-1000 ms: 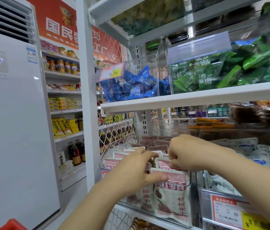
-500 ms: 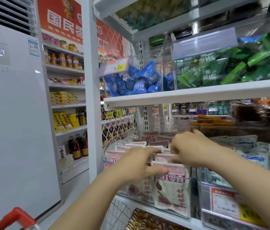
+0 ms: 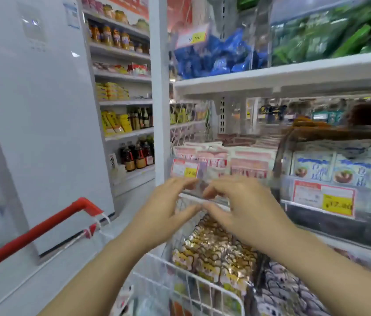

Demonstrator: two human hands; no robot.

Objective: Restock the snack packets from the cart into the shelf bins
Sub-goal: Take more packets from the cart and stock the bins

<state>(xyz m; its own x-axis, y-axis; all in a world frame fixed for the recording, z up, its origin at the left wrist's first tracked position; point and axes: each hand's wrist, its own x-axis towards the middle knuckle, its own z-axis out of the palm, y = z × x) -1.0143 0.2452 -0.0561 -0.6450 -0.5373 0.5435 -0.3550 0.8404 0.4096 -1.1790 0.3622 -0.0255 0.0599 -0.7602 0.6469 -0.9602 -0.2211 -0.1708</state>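
- Off the pink packets [image 3: 248, 163] now; half a second ago, pressing and squaring them in the clear bin [image 3: 202, 172].
- Drawn back to just in front of the shelf edge: left hand [image 3: 164, 208] and right hand [image 3: 241, 208], both loosely spread, fingers gently curved, thumbs nearly meeting, holding nothing.
- Left standing upright in close rows inside that bin, behind the price tag [image 3: 184, 168], apart from both hands.
- Probably means this batch is seated and the next reach goes to the cart for more.
- Tilted lower than before, bringing in the red cart handle [image 3: 43, 229] at lower left and a wire basket [image 3: 193, 283] under the shelf.
- Flat sealed pouches, glossy pink-and-white film, likely slick and limp when lifted singly.
- Rigid, transparent bin walls, hard-edged.
- Thin white coated wire in an open grid for the basket, heaped with crinkly gold-printed packets [image 3: 216, 252].
- Fine print and textures lost to motion blur.
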